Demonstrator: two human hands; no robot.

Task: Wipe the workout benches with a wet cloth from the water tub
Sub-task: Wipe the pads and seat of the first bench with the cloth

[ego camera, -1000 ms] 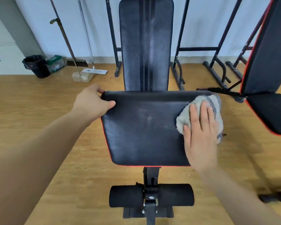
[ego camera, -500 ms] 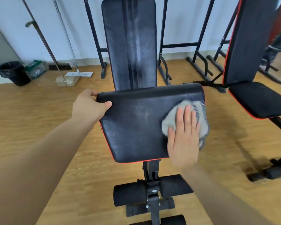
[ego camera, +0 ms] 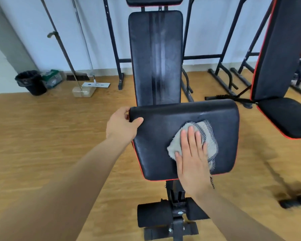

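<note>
A black workout bench with red piping stands in front of me; its seat pad (ego camera: 160, 136) is low and its backrest (ego camera: 155, 56) rises behind it. A grey cloth (ego camera: 208, 134) lies flat on the right half of the seat. My right hand (ego camera: 192, 153) presses flat on the cloth, fingers extended and together. My left hand (ego camera: 122, 126) grips the seat's far left corner, thumb on top. A damp streak shows on the pad just above the cloth. No water tub is visible.
A second black-and-red bench (ego camera: 285, 115) stands at the right. Black metal racks (ego camera: 221, 73) line the wall behind. At the back left are a black bin (ego camera: 30, 82), a broom (ego camera: 77, 77), a flat mop (ego camera: 96, 84) and a clear container (ego camera: 83, 92). Leg rollers (ego camera: 153, 214) sit below the seat.
My right hand has slid the cloth leftward from the seat's right edge toward its middle. My left hand kept its grip on the corner. The view shifted, showing more of the backrest.
</note>
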